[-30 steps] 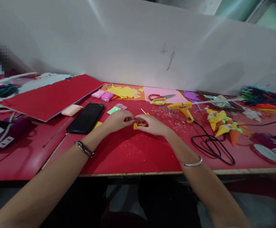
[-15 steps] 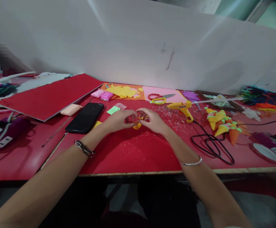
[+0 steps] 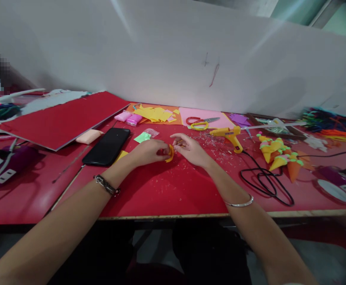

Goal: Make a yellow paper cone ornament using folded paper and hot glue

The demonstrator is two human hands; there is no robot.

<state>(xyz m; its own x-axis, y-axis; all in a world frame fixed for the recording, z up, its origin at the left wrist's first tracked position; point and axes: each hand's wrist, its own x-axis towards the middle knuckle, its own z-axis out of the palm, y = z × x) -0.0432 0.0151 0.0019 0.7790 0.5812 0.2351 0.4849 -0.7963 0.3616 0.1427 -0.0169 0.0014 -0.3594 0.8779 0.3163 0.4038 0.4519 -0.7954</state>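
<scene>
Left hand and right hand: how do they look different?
The left hand grips a yellow piece; the right hand is more opened out beside it. The left hand goes with a dark bracelet, the right hand with a silvery bangle. Both hands are bare.

Dk L bracelet [image 3: 106,185], silver R bangle [image 3: 240,203], blk legwear [image 3: 208,251]

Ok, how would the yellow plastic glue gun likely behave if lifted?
The yellow plastic glue gun looks rigid, so probably won't flex. Its loosely looped black cord would likely trail and drag. The long whitish stick jutting from its rear may swing awkwardly.
</scene>
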